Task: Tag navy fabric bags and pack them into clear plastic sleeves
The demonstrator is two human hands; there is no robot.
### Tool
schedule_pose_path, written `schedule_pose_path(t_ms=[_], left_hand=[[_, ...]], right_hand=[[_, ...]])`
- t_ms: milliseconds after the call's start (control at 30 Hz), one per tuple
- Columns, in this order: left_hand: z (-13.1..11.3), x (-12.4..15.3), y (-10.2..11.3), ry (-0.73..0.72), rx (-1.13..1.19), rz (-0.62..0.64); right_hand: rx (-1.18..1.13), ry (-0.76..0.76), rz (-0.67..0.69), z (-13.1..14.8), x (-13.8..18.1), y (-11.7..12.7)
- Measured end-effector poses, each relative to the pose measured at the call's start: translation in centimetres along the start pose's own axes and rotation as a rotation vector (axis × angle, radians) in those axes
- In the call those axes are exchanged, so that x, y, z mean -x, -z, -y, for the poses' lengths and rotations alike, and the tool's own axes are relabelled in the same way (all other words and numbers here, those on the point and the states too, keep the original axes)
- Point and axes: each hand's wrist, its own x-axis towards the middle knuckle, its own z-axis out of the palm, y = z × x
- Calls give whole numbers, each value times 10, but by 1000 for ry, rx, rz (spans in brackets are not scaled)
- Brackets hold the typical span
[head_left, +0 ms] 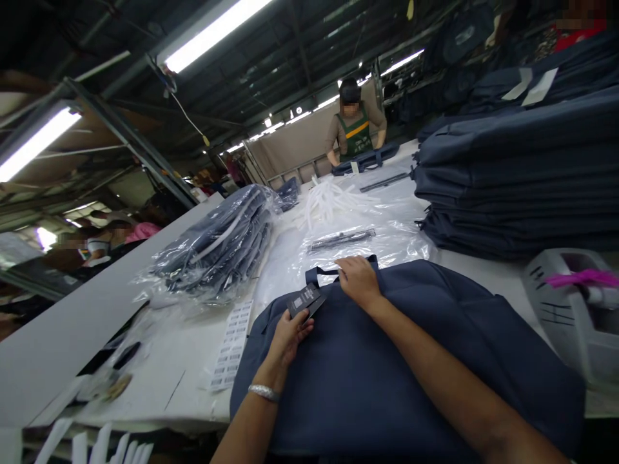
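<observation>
A dark navy fabric bag lies flat on the white table in front of me. My left hand pinches a small dark hang tag at the bag's upper left edge. My right hand rests curled on the bag's top edge, its fingers closed on the bag's handle strap.
Bagged navy items are stacked at left, and a tall pile of navy bags at right. Clear plastic sleeves lie beyond the bag. Barcode sticker sheets lie left. A grey tape dispenser stands right. A person works at the far end.
</observation>
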Motion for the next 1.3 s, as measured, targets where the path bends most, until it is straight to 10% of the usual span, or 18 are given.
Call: schedule_pose_path(t_ms=[233, 367, 567, 667, 900, 1100, 1300], left_hand=[[6, 18, -16, 70, 23, 100], [-5, 44, -4, 209, -556, 416], [-55, 50, -20, -799, -1072, -118], [-71, 17, -42, -1131, -1107, -91], [-61, -31, -58, -883, -1388, 204], [-2, -13, -31, -1046, -1332, 282], [22, -28, -20, -1256, -1336, 233]], right_hand=[[285, -278, 320, -49, -8, -11], [275, -313, 341, -55, -8, -21], [279, -351, 297, -58, -9, -21], [273, -342, 282, -58, -9, -22], [247, -278, 208, -55, -8, -18], [33, 126, 284, -52, -11, -17], [-10, 128, 301, -51, -13, -22]])
